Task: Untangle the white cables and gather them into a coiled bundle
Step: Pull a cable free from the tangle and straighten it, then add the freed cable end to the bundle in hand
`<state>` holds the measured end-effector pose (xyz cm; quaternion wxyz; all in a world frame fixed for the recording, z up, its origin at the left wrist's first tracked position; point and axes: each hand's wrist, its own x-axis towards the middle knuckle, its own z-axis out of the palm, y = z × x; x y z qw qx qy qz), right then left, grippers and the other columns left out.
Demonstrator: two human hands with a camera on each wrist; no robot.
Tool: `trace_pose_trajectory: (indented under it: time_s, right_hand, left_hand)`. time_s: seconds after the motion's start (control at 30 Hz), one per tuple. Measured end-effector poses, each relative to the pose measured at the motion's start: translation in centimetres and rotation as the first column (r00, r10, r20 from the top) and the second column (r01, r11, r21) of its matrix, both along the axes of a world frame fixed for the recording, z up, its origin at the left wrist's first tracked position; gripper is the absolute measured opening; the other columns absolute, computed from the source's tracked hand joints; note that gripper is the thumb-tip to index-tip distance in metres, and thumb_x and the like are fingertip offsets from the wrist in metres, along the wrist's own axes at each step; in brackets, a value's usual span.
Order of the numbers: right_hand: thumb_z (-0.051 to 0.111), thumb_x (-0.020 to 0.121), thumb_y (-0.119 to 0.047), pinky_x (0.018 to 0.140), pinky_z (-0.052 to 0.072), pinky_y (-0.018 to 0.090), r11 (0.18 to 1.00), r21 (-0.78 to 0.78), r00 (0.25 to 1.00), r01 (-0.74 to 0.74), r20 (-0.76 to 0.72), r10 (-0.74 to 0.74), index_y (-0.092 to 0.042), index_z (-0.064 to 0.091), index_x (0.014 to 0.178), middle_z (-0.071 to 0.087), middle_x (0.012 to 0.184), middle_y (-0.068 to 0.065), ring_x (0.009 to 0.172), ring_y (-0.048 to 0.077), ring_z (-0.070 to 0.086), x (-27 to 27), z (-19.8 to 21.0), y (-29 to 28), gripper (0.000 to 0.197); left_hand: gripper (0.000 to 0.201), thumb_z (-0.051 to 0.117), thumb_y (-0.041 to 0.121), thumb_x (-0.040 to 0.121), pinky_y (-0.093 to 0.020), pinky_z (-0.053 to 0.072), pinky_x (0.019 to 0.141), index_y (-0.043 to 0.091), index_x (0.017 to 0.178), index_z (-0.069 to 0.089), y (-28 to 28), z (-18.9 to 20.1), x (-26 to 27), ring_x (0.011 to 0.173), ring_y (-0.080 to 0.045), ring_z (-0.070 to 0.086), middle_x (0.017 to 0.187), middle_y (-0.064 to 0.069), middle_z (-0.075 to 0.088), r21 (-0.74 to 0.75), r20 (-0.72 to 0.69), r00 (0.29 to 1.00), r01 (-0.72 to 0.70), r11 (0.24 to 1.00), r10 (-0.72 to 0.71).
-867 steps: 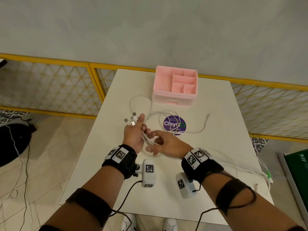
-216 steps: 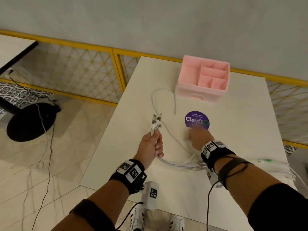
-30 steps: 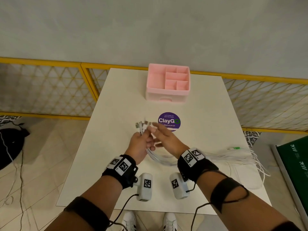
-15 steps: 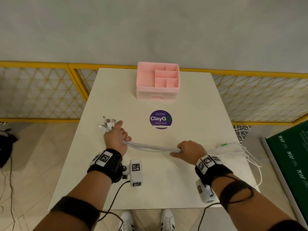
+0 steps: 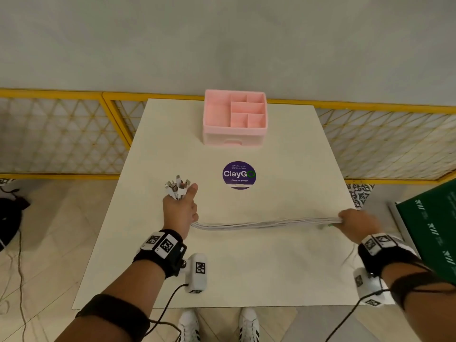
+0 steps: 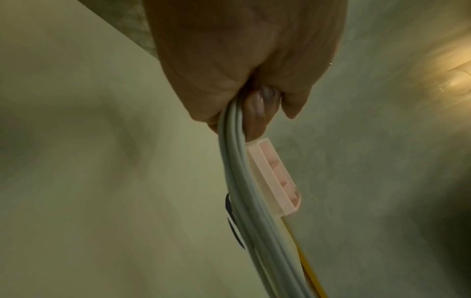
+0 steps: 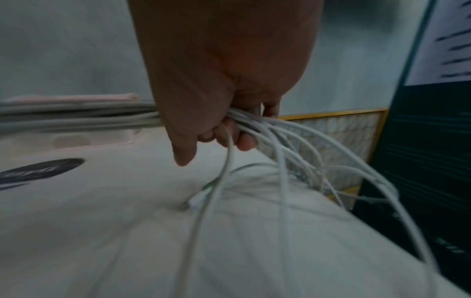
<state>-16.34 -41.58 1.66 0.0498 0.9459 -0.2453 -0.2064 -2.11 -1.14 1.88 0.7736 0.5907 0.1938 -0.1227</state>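
Two hands stretch one bunch of white cables [image 5: 266,223] across the surface [image 5: 246,267]. The left hand [image 5: 179,211], at nine o'clock, is fisted round the plug ends [image 5: 177,187], several of them, too clustered to count. The right hand [image 5: 356,224], at three o'clock, grips the far part, loose tails spilling beyond. One pink organizer [image 5: 234,117] sits at twelve o'clock, one purple sticker [image 5: 238,175] nearer.

the head camera looks steeply down from above onto the whole table [image 5: 246,267], facing the wall. each wrist camera sits close behind its own hand, looking along curled fingers [image 6: 257,113] (heavily blurred). all three views share the white cables [image 5: 266,223], the pink organizer [image 5: 234,134] and the purple sticker [image 5: 238,175].
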Motion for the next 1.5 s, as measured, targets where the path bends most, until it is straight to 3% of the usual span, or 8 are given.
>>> trace_pose_trajectory:
  time_s: [0.13, 0.37, 0.57, 0.77, 0.97, 1.17, 1.27, 1.5]
  right_hand:
    - [0.049, 0.099, -0.037, 0.073, 0.054, 0.036, 0.975, -0.116, 0.973, 0.187, 0.158, -0.168, -0.023, 0.065, 0.086, 0.058, 0.071, -0.003, 0.067, 0.016, 0.057, -0.6, 2.6, -4.6, 0.025]
    - [0.045, 0.099, -0.033, 0.092, 0.049, 0.051, 0.926, -0.308, 0.969, 0.218, 0.181, -0.168, -0.017, 0.064, 0.102, 0.055, 0.099, 0.012, 0.106, 0.038, 0.054, -0.9, 4.1, -5.2, 0.025]
    - [0.041, 0.099, -0.045, 0.094, 0.051, 0.045, 0.96, -0.149, 0.971, 0.239, 0.017, -0.239, -0.027, 0.067, 0.11, 0.059, 0.109, 0.005, 0.107, 0.03, 0.056, -2.9, -2.2, -4.9, 0.033]
    - [0.055, 0.079, -0.069, 0.103, 0.043, 0.048, 0.961, -0.038, 0.926, 0.274, -0.258, -0.274, -0.028, 0.059, 0.124, 0.05, 0.116, 0.005, 0.118, 0.034, 0.047, -2.6, -5.2, -5.0, 0.061]
    - [0.083, 0.063, -0.063, 0.113, 0.033, 0.044, 0.901, 0.432, 0.999, -0.038, 0.001, 0.041, -0.033, 0.034, 0.149, 0.038, 0.15, 0.0, 0.139, 0.025, 0.034, 4.4, 0.2, 6.6, 0.104]
    - [0.07, 0.085, -0.054, 0.087, 0.048, 0.032, 0.562, 0.741, 0.925, -0.367, 0.227, 0.304, -0.024, 0.054, 0.126, 0.064, 0.108, -0.005, 0.096, 0.016, 0.062, 8.8, 3.1, 21.7, 0.053]
    - [0.054, 0.099, -0.045, 0.072, 0.046, 0.038, 0.527, 0.747, 0.904, -0.405, 0.242, 0.352, -0.016, 0.053, 0.095, 0.056, 0.077, -0.004, 0.072, 0.02, 0.056, 9.1, 2.4, 24.6, 0.029]
    - [0.042, 0.104, -0.04, 0.064, 0.04, 0.03, 0.529, 0.737, 0.896, -0.421, 0.248, 0.368, -0.02, 0.056, 0.084, 0.055, 0.072, -0.006, 0.065, 0.013, 0.051, 9.1, 3.1, 24.4, 0.032]
  left_hand:
    - [0.03, 0.071, 0.019, 0.093, -0.02, 0.019, 0.041, 0.023, 0.072, 0.049, -1.1, -0.6, -1.1, 0.041, -0.01, 0.023, 0.052, 0.006, 0.03, -0.025, -0.024, 0.997, 0.072, 0.997, -0.073]
    - [0.023, 0.07, 0.025, 0.094, -0.028, 0.039, 0.046, 0.02, 0.076, 0.055, -1.8, -0.2, -1.1, 0.047, -0.014, 0.029, 0.052, 0.005, 0.029, -0.07, -0.002, 0.985, 0.173, 0.982, -0.174]
    - [0.019, 0.068, 0.03, 0.094, -0.043, 0.053, 0.067, 0.014, 0.086, 0.061, -0.6, -0.3, -0.6, 0.05, -0.024, 0.051, 0.058, -0.005, 0.045, -0.146, -0.01, 0.994, 0.11, 0.983, -0.112]
    - [0.025, 0.065, 0.035, 0.096, -0.035, 0.052, 0.055, 0.021, 0.076, 0.058, -0.6, 0.9, -0.3, 0.046, -0.013, 0.032, 0.055, 0.003, 0.026, -0.191, -0.042, 0.998, 0.033, 0.981, -0.042]
    - [0.014, 0.064, 0.034, 0.097, -0.03, 0.046, 0.048, 0.022, 0.09, 0.066, -1.8, 2.0, 0.0, 0.042, -0.011, 0.03, 0.054, 0.005, 0.025, -0.26, -0.14, 0.989, -0.08, 0.962, 0.044]
    - [0.021, 0.066, 0.034, 0.095, -0.038, 0.055, 0.065, 0.016, 0.086, 0.058, -2.2, 2.8, -0.4, 0.047, -0.013, 0.038, 0.055, 0.003, 0.032, -0.353, -0.255, 0.965, -0.147, 0.924, 0.056]
    - [0.02, 0.066, 0.029, 0.096, -0.04, 0.058, 0.072, 0.015, 0.085, 0.058, -0.6, 2.6, 0.4, 0.05, -0.014, 0.046, 0.056, 0.001, 0.041, -0.343, -0.262, 0.964, -0.138, 0.929, 0.047]
    - [0.023, 0.068, 0.025, 0.094, -0.045, 0.058, 0.088, 0.003, 0.097, 0.063, 4.1, 1.5, 0.9, 0.067, -0.022, 0.071, 0.077, -0.011, 0.07, -0.283, -0.248, 0.951, 0.108, 0.953, -0.182]
